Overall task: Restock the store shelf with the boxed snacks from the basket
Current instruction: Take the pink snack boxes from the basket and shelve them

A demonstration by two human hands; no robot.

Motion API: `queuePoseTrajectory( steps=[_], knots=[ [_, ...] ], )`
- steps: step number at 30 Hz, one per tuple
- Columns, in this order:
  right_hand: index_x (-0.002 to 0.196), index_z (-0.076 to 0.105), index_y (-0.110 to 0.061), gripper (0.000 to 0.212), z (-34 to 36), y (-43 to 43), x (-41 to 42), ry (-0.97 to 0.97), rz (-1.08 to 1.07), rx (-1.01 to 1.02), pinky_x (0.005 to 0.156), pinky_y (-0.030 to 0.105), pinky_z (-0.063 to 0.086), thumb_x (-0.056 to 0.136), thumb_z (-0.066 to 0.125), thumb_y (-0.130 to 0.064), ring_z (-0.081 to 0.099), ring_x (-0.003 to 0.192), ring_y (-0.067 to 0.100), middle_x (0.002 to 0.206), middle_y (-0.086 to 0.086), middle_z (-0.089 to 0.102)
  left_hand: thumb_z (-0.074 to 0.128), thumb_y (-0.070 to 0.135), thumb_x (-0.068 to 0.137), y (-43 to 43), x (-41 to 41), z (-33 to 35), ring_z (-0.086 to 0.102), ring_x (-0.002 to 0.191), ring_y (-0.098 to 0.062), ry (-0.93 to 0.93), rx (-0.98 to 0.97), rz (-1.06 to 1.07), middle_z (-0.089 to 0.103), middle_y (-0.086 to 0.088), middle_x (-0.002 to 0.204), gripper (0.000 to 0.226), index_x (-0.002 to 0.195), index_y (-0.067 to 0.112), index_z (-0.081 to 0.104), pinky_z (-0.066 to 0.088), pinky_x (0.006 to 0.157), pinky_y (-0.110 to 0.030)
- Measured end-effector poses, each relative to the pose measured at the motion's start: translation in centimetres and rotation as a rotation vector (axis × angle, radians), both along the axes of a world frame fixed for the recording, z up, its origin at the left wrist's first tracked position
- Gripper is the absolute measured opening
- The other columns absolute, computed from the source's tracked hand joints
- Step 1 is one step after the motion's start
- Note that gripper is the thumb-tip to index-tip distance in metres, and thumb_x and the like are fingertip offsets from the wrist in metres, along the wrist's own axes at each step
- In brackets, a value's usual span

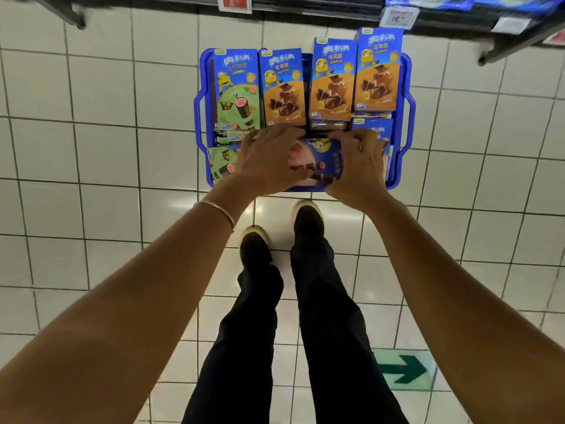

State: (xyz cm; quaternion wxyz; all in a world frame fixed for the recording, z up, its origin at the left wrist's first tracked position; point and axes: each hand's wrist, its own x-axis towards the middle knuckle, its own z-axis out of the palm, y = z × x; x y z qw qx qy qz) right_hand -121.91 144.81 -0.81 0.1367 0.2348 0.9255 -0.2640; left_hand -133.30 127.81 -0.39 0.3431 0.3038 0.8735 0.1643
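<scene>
Both on it now! The pink box (318, 162) sits between our hands: left grip (266, 160) curled over its 9 o'clock end, right grip (357, 166) clamped at 3 o'clock. It's at the 6 o'clock edge of the blue basket (400, 133), with the brown boxes (286, 96) at 12.

In the grip: pink-and-blue box (315, 162); beyond it brown-and-blue boxes (286, 96); left of it green-and-blue box (220, 166); basket (409, 96) blue; floor (91, 148) white tiles, dark grid.
</scene>
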Motion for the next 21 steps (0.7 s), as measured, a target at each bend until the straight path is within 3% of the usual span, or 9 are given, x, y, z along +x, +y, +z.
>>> queuePoseTrajectory(
  steps=[2, 5, 8, 11, 14, 15, 18, 21],
  knots=[
    [0.139, 0.046, -0.022, 0.086, 0.4, -0.1, 0.3, 0.04, 0.067, -0.085, 0.097, 0.031, 0.046, 0.065, 0.091, -0.022, 0.031, 0.137, 0.026, 0.145, 0.012, 0.035, 0.079, 0.054, 0.086, 0.9, -1.2, 0.9, 0.054, 0.135, -0.028, -0.151, -0.074, -0.095, 0.054, -0.004, 0.148, 0.079, 0.151, 0.025, 0.044, 0.045, 0.113, -0.05],
    [0.139, 0.047, -0.019, 0.086, 0.4, -0.3, 0.8, 0.117, 0.152, -0.19, 0.089, 0.02, 0.046, 0.066, 0.093, -0.026, 0.034, 0.137, 0.022, 0.147, 0.012, 0.035, 0.081, 0.046, 0.087, 1.2, -2.8, 1.5, 0.056, 0.129, -0.027, -0.202, -0.17, -0.208, 0.057, -0.007, 0.144, 0.077, 0.15, 0.019, 0.048, 0.053, 0.105, -0.048],
    [0.145, 0.041, -0.012, 0.093, -0.1, -0.2, 1.2, 0.188, 0.106, -0.263, 0.093, 0.013, 0.045, 0.068, 0.091, -0.029, 0.035, 0.138, 0.019, 0.148, 0.015, 0.036, 0.081, 0.031, 0.091, 0.5, -3.5, 1.3, 0.064, 0.119, -0.022, -0.415, -0.113, -0.099, 0.063, -0.006, 0.132, 0.056, 0.139, 0.016, 0.057, 0.058, 0.101, -0.046],
    [0.147, 0.03, 0.003, 0.105, -1.2, 1.1, 1.7, 0.252, -0.161, -0.322, 0.109, 0.034, 0.043, 0.069, 0.09, -0.035, 0.038, 0.139, 0.026, 0.147, 0.023, 0.04, 0.079, 0.022, 0.092, -0.4, -2.9, 0.5, 0.07, 0.112, -0.02, -0.543, -0.034, 0.074, 0.069, -0.004, 0.124, 0.043, 0.128, 0.013, 0.057, 0.062, 0.094, -0.044],
    [0.152, 0.029, -0.007, 0.103, -3.0, 3.5, 2.3, 0.121, -0.455, -0.144, 0.111, 0.043, 0.043, 0.075, 0.087, -0.043, 0.036, 0.142, 0.024, 0.152, 0.013, 0.038, 0.08, 0.014, 0.091, -0.9, -1.7, -0.9, 0.072, 0.084, 0.007, -0.566, 0.088, 0.279, 0.07, 0.012, 0.099, 0.024, 0.103, 0.025, 0.062, 0.056, 0.067, -0.01],
    [0.153, 0.028, -0.01, 0.102, -3.8, 4.1, 2.5, 0.054, -0.536, -0.101, 0.111, 0.044, 0.043, 0.076, 0.084, -0.047, 0.035, 0.143, 0.025, 0.153, 0.012, 0.037, 0.08, 0.01, 0.091, -0.9, -1.4, -1.2, 0.071, 0.077, 0.01, -0.59, 0.124, 0.38, 0.07, 0.014, 0.094, 0.025, 0.098, 0.026, 0.062, 0.053, 0.061, -0.007],
    [0.155, 0.022, -0.015, 0.109, -5.7, 4.5, 2.6, -0.158, -0.682, -0.112, 0.111, 0.048, 0.042, 0.074, 0.082, -0.055, 0.033, 0.145, 0.029, 0.155, 0.013, 0.033, 0.08, 0.009, 0.091, -1.0, -0.3, -2.0, 0.076, 0.093, -0.009, -0.642, 0.177, 0.637, 0.074, -0.003, 0.109, 0.027, 0.114, 0.011, 0.066, 0.06, 0.073, -0.023],
    [0.155, 0.017, -0.013, 0.113, -6.9, 3.7, 2.7, -0.248, -0.684, -0.1, 0.109, 0.048, 0.044, 0.073, 0.084, -0.053, 0.035, 0.143, 0.029, 0.153, 0.014, 0.034, 0.08, 0.006, 0.09, -0.9, 0.7, -2.6, 0.071, 0.086, -0.003, -0.592, 0.268, 0.743, 0.071, 0.0, 0.106, 0.026, 0.103, 0.02, 0.063, 0.058, 0.069, -0.019]
  ],
)
